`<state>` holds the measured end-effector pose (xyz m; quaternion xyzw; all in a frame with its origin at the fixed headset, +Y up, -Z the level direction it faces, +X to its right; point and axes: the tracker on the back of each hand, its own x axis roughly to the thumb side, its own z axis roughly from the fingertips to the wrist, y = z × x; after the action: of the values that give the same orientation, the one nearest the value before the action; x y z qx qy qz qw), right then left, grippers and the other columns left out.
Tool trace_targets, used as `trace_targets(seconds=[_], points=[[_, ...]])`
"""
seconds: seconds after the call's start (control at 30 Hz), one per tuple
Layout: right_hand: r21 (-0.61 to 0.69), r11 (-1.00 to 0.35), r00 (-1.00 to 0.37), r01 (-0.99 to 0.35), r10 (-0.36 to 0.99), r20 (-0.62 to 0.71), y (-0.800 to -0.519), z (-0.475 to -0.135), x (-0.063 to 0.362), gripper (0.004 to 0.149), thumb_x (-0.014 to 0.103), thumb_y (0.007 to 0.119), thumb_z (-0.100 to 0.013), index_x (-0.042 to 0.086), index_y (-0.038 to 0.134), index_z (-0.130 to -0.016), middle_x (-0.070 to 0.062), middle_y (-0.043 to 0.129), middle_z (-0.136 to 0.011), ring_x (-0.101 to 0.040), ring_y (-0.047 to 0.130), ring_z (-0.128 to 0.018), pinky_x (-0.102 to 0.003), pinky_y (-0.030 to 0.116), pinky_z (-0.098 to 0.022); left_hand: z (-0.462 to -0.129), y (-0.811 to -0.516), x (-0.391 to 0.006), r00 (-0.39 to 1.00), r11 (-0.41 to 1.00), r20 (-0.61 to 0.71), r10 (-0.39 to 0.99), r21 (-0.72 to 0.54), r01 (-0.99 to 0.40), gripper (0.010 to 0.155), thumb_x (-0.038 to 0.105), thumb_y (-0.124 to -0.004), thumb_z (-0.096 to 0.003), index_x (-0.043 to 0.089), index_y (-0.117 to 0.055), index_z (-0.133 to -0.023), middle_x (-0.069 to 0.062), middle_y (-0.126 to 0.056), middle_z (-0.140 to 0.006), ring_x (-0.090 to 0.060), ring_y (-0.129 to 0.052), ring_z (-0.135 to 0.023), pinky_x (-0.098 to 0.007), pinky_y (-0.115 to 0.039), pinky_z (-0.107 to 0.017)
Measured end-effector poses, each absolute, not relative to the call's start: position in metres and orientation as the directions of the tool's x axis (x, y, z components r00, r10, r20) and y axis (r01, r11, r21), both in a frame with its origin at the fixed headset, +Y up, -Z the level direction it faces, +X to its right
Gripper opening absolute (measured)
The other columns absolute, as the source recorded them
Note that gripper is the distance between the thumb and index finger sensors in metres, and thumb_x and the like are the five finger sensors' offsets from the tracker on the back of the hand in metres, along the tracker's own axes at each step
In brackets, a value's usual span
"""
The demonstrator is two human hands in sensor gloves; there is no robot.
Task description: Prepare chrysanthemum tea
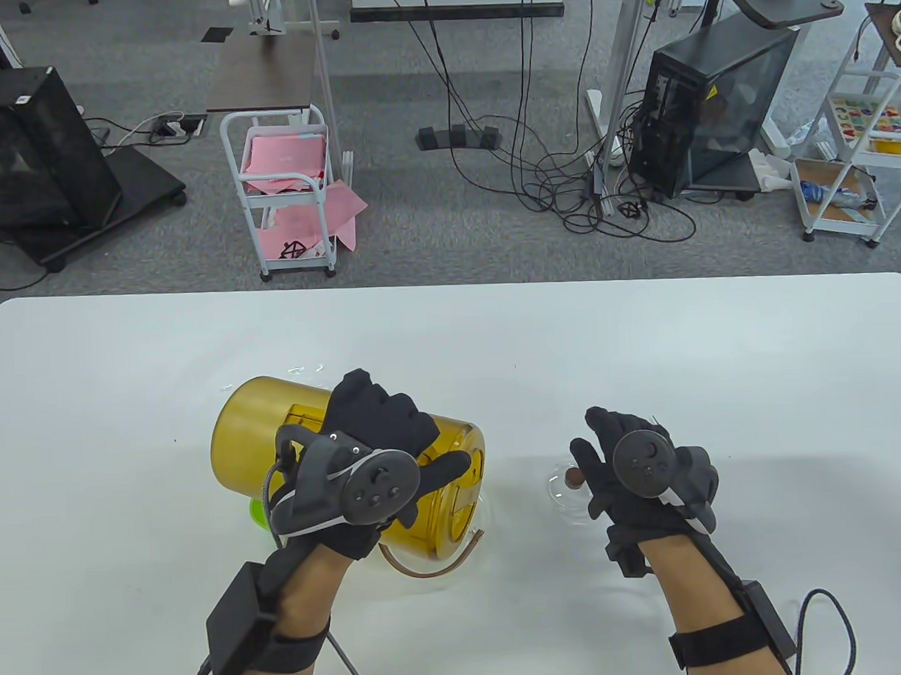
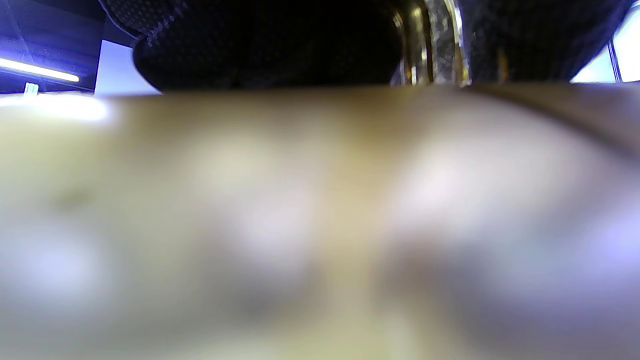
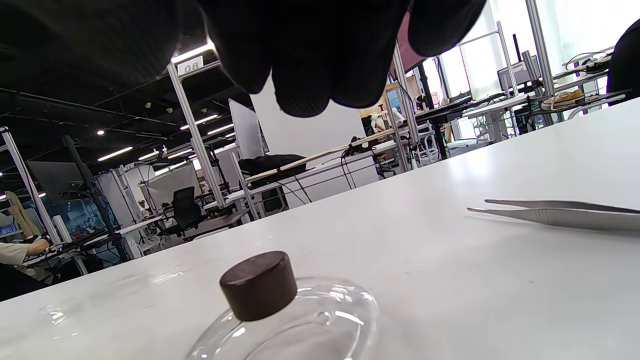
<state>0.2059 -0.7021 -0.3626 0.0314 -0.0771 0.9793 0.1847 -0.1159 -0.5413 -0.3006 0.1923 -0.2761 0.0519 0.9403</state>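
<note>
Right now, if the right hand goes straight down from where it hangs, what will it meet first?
Probably the glass lid, at its dark round knob, which sits just below the right hand fingertips. The tweezers lie off to the side, out of that line.

I see a white table (image 1: pixel 450 337) with rounded corners. Under my left hand's fingers (image 1: pixel 379 414) an amber jar (image 1: pixel 276 425) lies on its side on the tabletop, a small green thing (image 1: pixel 259 514) showing at its near edge and a brown ring (image 1: pixel 429 571) lying just beside its mouth. Just below my right fingertips (image 3: pixel 300 95) a clear glass lid (image 3: pixel 295 325) with a dark knob (image 3: pixel 257 285) rests flat. Metal tweezers (image 3: pixel 555 212) lie to the right of those fingers
</note>
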Motion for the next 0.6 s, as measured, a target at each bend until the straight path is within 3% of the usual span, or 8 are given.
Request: trace_targets(seconds=[0.6], points=[[-0.137, -0.921, -0.93, -0.366, 0.356, 0.09, -0.7023, -0.3627, 0.2061, 0.062, 0.059, 0.068, -0.055, 0.026, 0.063, -0.108, -0.004, 0.069, -0.106, -0.037, 0.072, -0.103, -0.065, 0.052, -0.074, -0.301, -0.5412, -0.1168, 0.844, 0.921, 0.537, -0.004, 0.33, -0.206, 0.053, 0.073, -0.086, -0.0468, 0.022, -0.098, -0.057, -0.007, -0.1, -0.055, -0.036, -0.092, -0.054, -0.07, -0.051, -0.075]])
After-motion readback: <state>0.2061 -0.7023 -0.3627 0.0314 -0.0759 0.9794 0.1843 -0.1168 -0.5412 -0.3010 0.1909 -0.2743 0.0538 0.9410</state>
